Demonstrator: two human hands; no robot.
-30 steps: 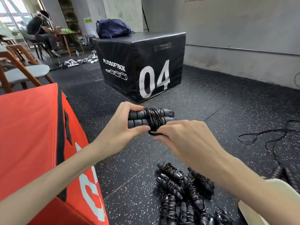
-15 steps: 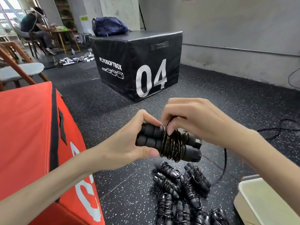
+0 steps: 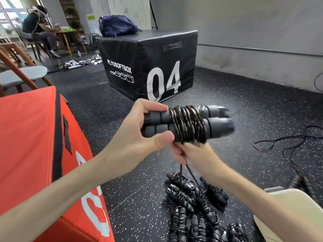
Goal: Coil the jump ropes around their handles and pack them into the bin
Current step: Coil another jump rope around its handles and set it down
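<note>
Left hand (image 3: pixel 139 137): fingers curled round the 2 foam handles (image 3: pixel 157 123), jump rope held above the floor.
Right hand (image 3: pixel 190 154): pinches the loose cord (image 3: pixel 187 125) under the coil.
Handling: light, grippy foam; springy cord probably uncoils unless kept taut.

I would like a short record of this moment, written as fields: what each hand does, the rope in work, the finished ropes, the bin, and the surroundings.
left hand: grips the paired handles at one end
right hand: below the coil, pinches the loose cord
held jump rope: cord coiled around both handles, tail hanging down
coiled ropes: pile on the floor
bin: pale, lower right, partly in view
nearby: red box, black box
</note>
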